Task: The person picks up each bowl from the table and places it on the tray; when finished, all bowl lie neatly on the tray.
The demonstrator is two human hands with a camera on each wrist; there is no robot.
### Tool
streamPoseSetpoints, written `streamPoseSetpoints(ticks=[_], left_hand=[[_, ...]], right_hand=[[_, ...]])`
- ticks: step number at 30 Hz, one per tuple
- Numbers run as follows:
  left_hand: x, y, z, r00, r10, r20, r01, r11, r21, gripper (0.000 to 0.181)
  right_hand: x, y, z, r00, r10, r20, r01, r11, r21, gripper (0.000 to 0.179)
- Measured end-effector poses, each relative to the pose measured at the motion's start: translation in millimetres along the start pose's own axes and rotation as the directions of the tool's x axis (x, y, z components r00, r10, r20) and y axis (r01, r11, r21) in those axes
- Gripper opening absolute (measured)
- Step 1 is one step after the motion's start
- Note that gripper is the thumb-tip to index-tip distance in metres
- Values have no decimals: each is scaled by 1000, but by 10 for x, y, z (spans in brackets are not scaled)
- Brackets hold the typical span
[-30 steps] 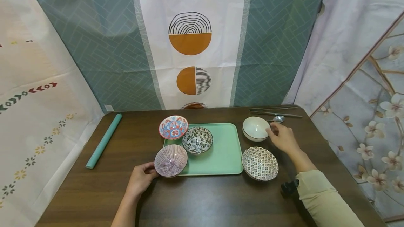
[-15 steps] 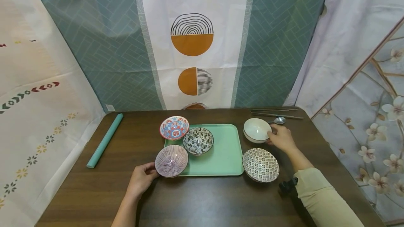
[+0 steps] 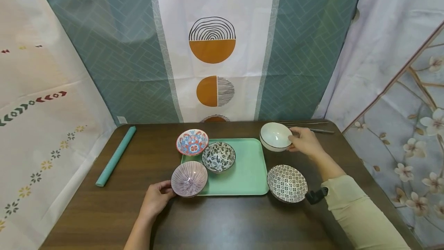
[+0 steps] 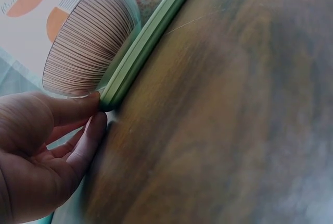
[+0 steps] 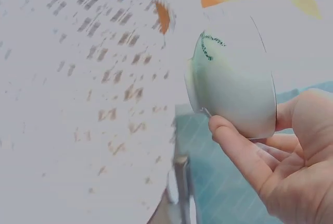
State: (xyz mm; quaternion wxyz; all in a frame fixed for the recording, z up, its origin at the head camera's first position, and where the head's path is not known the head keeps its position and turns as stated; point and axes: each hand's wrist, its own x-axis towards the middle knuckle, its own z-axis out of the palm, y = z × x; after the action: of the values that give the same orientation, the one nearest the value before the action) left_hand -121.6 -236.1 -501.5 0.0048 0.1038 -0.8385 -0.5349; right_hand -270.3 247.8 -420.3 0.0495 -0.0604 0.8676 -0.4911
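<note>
In the head view my right hand (image 3: 305,142) grips the white bowl (image 3: 274,136) by its right side, with the bowl raised above the table beyond the tray's far right corner. The right wrist view shows the thumb and fingers pinching the bowl's wall (image 5: 234,94). My left hand (image 3: 156,200) is at the near left corner of the green tray (image 3: 248,169); in the left wrist view its fingertips pinch the tray's corner (image 4: 117,91). Just above them is a purple-striped bowl (image 3: 189,179), resting over that corner. A black-and-white floral bowl (image 3: 218,157) stands on the tray.
A red-and-blue patterned bowl (image 3: 192,142) overlaps the tray's far left corner. A brown-checked bowl (image 3: 287,183) stands at the tray's right edge, near my right forearm. A teal roll (image 3: 116,156) lies at left. Metal utensils (image 3: 322,130) lie at the back right, partly hidden by my right hand.
My right hand has lifted the white bowl and moved it slightly left and away, hiding the spoon behind it. The left hand stays at the tray's corner.
</note>
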Motion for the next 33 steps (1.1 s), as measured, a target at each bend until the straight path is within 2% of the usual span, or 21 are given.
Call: streamPoseSetpoints(ticks=[4, 9, 20, 24, 33], left_hand=[[6, 6, -2, 1000, 15, 3, -16, 1000, 2, 26], [7, -2, -2, 1000, 11, -5, -11, 1000, 11, 26], [31, -55, 14, 999, 31, -7, -31, 1000, 3, 25], [26, -59, 12, 999, 49, -7, -49, 999, -1, 25], [18, -14, 4, 1000, 29, -1, -29, 1000, 11, 26]], right_hand=[[50, -214, 84, 1000, -3, 23, 3, 1000, 7, 49], [154, -355, 253, 1000, 1, 23, -1, 1000, -3, 46], [310, -307, 609, 998, 29, 48, -30, 999, 29, 44], [377, -271, 699, 997, 64, 41, -65, 998, 24, 45], [483, -219, 821, 988, 143, 60, -143, 990, -4, 47]])
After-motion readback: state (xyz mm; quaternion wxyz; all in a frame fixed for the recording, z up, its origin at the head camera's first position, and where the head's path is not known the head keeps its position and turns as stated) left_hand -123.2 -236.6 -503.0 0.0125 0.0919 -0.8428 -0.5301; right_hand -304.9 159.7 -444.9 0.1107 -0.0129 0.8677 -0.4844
